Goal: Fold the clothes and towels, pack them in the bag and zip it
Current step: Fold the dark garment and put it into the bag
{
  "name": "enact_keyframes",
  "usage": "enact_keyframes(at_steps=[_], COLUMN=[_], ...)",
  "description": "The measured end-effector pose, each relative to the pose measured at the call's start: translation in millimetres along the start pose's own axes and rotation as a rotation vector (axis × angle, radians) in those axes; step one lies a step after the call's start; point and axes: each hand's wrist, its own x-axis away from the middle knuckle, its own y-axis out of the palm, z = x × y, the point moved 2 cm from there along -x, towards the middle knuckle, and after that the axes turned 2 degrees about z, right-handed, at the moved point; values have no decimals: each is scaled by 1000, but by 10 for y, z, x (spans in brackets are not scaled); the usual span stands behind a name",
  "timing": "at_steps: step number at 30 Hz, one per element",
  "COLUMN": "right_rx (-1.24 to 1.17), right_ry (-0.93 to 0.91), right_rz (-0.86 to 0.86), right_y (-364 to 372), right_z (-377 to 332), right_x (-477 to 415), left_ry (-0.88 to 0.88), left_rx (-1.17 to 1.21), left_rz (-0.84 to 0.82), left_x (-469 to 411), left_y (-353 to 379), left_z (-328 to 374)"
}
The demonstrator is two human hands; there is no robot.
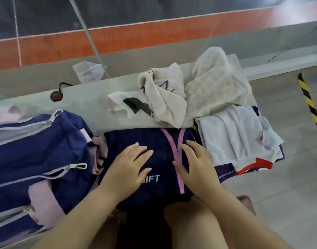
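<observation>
While both palms lie flat, my left hand (129, 162) and right hand (195, 166) press with straight fingers on the folded navy garment with pink stripes (154, 141) (gripping nothing) at the near edge of the grey bench (93, 95); the navy zipped fabric bag (37, 141) sits just left, crumpled white towels (172, 99) behind.

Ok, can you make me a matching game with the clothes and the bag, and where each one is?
Things:
1. navy garment
2. blue bag
3. big cream towel
4. white shirt

Places:
A. crumpled at the back right
B. under the left hand and right hand
C. far left
D. right of the navy garment

Pairs: 1-B, 2-C, 3-A, 4-D
</observation>
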Motion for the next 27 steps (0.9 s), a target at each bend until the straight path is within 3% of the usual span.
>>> enact_keyframes(at_steps=[6, 15, 21, 27], right_rx=[130, 143, 147, 125], right_ry=[-59, -130, -96, 153], right_rz=[169, 258, 192, 63], right_y=[479, 707, 591, 411], right_z=[-20, -14, -46, -50], right_x=[28, 62, 155, 307], left_ry=[64, 65, 32, -67], left_rx=[70, 54, 42, 58], left_rz=[121, 248, 251, 228], left_x=[63, 205, 283, 417], left_y=[400, 575, 621, 631], left_z=[-270, -400, -358, -326])
